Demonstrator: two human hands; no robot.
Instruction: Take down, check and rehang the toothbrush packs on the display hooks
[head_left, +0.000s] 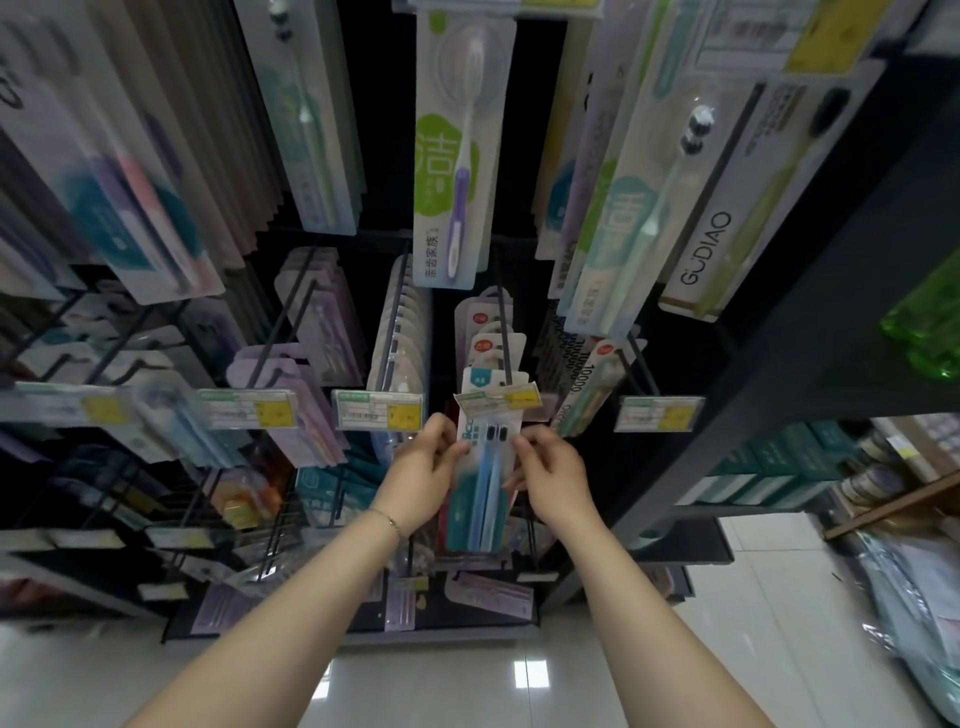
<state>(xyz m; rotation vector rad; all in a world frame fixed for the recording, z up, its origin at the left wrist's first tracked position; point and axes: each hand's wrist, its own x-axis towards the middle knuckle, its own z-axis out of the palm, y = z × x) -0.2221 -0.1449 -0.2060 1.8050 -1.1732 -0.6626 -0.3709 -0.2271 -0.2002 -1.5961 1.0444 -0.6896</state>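
Glossy pale tiled floor (571, 670) beside black shelving (810, 291).

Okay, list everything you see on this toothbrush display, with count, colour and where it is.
held toothbrush pack: one, teal-and-white card with two blue brushes, centre, top behind a price tag
purple toothbrush pack: one, green-and-white card, hanging top centre
GUDIAO pack: one, white and dark, upper right
price tags: at least five, white and yellow, across the middle row
hooks: many, black wire, left and centre
green bottles: count unclear, right edge
floor: white tile, bottom
left hand: grips the held pack's left edge
right hand: pinches its right edge
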